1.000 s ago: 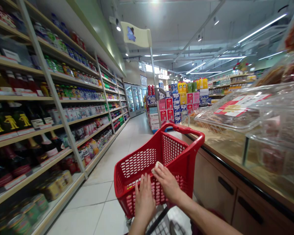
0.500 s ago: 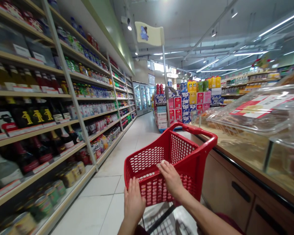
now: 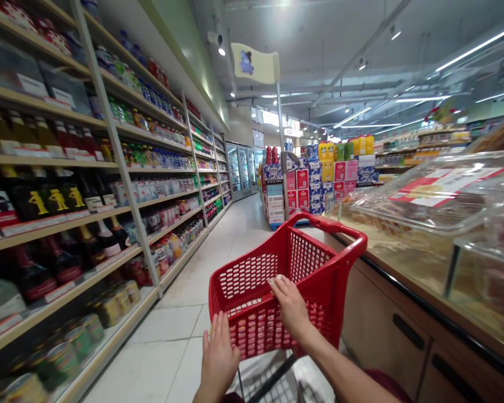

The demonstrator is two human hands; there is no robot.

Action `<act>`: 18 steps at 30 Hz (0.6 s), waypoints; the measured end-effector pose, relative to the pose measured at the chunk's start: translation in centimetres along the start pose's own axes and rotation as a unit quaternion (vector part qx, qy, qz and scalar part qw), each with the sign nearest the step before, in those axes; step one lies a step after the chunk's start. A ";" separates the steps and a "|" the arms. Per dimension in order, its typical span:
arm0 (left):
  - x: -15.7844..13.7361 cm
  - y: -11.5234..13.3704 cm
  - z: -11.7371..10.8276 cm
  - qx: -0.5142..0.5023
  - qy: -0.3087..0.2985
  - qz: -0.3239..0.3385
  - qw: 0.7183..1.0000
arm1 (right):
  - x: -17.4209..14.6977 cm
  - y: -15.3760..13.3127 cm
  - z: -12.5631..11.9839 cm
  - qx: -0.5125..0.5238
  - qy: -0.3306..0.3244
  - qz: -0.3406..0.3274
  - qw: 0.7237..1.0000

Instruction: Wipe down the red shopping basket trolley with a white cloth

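Note:
A red plastic shopping cart [image 3: 255, 330] with slotted basket walls stands before me, its handle [image 3: 336, 225] on the far right side. Against the basket's near left corner, my left hand [image 3: 219, 352] has its fingers stretched out flat and holds nothing visible. My right hand [image 3: 293, 307] rests over the near rim, fingers bent, with a small white wad [image 3: 278, 278], perhaps tissue or cloth, pinched at the fingertips. Its exact kind cannot be made out. Through the slots the basket's inside shows only in part.
Tall shelves [image 3: 121, 162] of bottles and cans line the left. Close on my right runs a wooden counter [image 3: 382, 310] with clear plastic food boxes [image 3: 428, 190]. Stacked drink cartons [image 3: 298, 190] stand ahead beside a sign post, and glass-door fridges [image 3: 241, 165] farther back along the tiled aisle.
My left hand has shifted slightly left and down, a little away from the basket corner. The right hand stays on the rim with the white wad. The view has turned slightly.

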State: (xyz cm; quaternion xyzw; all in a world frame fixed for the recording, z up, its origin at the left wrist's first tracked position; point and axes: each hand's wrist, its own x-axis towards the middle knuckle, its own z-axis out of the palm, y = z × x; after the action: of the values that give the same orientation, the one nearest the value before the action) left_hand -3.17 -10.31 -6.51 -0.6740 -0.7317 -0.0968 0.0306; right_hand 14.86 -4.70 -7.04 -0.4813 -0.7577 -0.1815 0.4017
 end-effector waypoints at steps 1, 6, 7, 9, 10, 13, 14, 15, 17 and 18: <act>0.1 0.4 0.0 0.009 0.004 0.001 1.000 | -0.1 -0.2 0.1 0.004 0.000 -0.012 1.000; 0.2 1.4 0.4 0.041 0.028 0.029 0.998 | -0.6 -1.2 0.6 0.022 -0.026 -0.124 0.992; 0.2 1.5 0.4 0.043 0.030 0.029 0.998 | -0.4 -0.4 0.1 0.011 -0.031 -0.114 0.993; 0.2 1.8 0.3 0.044 0.027 0.033 0.998 | -0.2 2.0 -1.1 -0.021 -0.035 -0.065 0.997; 0.2 2.1 0.2 0.043 0.024 0.039 0.998 | -0.1 3.2 -1.8 -0.038 -0.033 -0.038 0.998; 0.3 3.4 -0.3 0.031 0.007 0.052 0.998 | -0.3 5.3 -2.8 -0.064 -0.026 -0.021 0.997; 0.4 3.7 -0.4 0.030 0.001 0.054 0.998 | -0.5 5.5 -2.9 -0.063 -0.029 -0.041 0.997; 0.4 4.0 -0.5 0.031 -0.003 0.054 0.998 | -0.5 5.6 -3.0 -0.061 -0.035 -0.065 0.995; 0.4 4.3 -0.6 0.042 -0.008 0.063 0.997 | -0.4 6.3 -3.7 -0.066 -0.053 -0.088 0.992; 0.4 4.3 -0.5 0.049 -0.009 0.072 0.996 | -0.1 7.0 -4.2 -0.078 -0.061 -0.078 0.992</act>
State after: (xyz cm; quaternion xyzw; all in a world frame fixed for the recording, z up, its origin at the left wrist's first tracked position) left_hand 0.98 -9.71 -5.49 -0.7233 -0.6856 -0.0525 0.0635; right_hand 22.88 -4.29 -5.34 -0.4606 -0.7994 -0.2417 0.3006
